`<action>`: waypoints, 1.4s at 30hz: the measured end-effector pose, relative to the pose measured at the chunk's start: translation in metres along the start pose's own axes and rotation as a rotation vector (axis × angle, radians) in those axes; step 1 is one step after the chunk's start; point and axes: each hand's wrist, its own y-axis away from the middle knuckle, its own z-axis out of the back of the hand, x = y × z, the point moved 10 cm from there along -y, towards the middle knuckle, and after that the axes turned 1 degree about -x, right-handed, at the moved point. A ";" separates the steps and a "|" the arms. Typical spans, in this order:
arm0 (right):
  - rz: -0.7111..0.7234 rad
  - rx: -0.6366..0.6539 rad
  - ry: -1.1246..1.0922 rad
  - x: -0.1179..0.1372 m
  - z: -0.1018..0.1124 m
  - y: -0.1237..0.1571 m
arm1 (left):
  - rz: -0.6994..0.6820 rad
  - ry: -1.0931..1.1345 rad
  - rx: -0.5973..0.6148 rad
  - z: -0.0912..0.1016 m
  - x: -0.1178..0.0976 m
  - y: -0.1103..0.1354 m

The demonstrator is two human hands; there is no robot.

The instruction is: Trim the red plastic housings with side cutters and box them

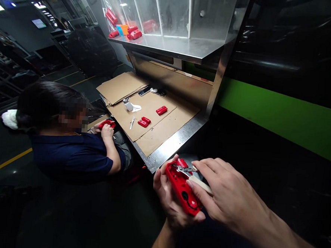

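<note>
In the head view a red plastic housing [181, 188], its hollow inside turned up, lies in my left hand [169, 204], whose fingers wrap round its sides. A dark round part shows near its lower end. My right hand [220, 191] is closed on pliers [199, 185] with pale handles. Their metal jaws reach into the upper end of the housing; what they grip, if anything, is too small to make out. Both hands are in front of the near corner of the workbench.
A cardboard-covered workbench [179, 130] holds several red plastic parts [144, 122], a white bottle [128, 105] and a phone [144, 91]. More red parts [134, 33] lie on a metal shelf [170, 45]. At left a seated co-worker [74, 152] holds another red part [107, 124].
</note>
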 end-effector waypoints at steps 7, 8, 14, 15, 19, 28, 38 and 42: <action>0.014 0.004 -0.029 0.002 -0.001 0.000 | -0.067 -0.017 -0.015 0.002 -0.004 0.000; 0.009 0.003 -0.029 0.001 0.000 0.000 | -0.070 -0.022 -0.010 0.002 -0.003 0.000; -0.023 0.031 -0.042 0.000 -0.002 0.001 | -0.245 -0.150 0.068 0.000 -0.010 0.001; -0.027 0.030 -0.044 0.000 -0.002 0.002 | -0.277 -0.176 0.085 -0.001 -0.011 0.002; -0.048 0.024 -0.057 0.001 -0.001 0.003 | -0.296 -0.248 0.122 -0.003 -0.009 0.006; -0.022 0.026 -0.113 -0.003 -0.004 0.002 | -0.234 -0.243 0.138 -0.002 0.002 0.010; -0.089 0.139 -0.174 -0.038 -0.010 -0.003 | 0.208 0.225 -0.013 -0.003 0.035 0.014; -0.089 0.006 -0.385 -0.047 0.006 -0.014 | 0.369 0.502 -0.011 -0.014 0.039 0.023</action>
